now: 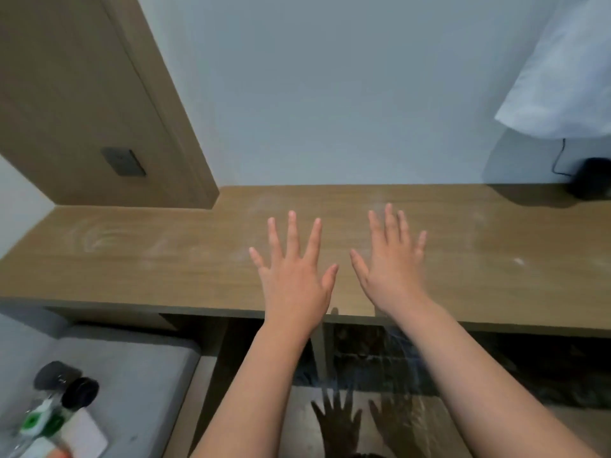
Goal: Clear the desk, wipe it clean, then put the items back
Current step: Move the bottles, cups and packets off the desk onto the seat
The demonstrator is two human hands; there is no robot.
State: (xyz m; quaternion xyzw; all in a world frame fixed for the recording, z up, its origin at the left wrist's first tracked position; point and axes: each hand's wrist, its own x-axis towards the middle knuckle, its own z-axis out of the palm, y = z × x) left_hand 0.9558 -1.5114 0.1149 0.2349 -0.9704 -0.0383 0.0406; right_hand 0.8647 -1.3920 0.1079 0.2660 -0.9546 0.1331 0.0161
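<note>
Both hands spread flat above smudged desk.

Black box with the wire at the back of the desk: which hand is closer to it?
The right hand. It is spread over the middle of the desk, with the black box far off to its right by the wall. The left hand is even farther left.
</note>
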